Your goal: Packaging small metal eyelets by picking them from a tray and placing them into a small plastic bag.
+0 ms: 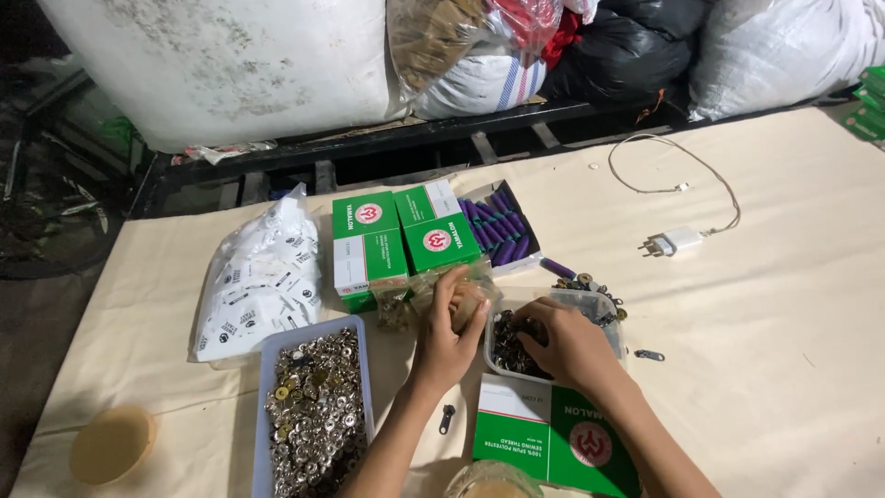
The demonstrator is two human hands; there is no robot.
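Note:
My left hand [450, 330] is closed around a small clear plastic bag [466, 288] with small metal pieces inside, held just left of a clear plastic tub [604, 309]. My right hand [564, 343] reaches into that tub, fingers curled down among dark metal zipper sliders [509, 349]; whether it grips any is hidden. A few loose sliders [583, 280] lie by the tub's far rim.
A pale blue tray [273, 355] of silver snap buttons sits at the left. Green thread boxes [406, 236], an open box of purple spools [502, 229], a bag of white packets [263, 281], a flat green box [558, 433], a white charger [678, 242] and a tan lid [112, 444] lie about.

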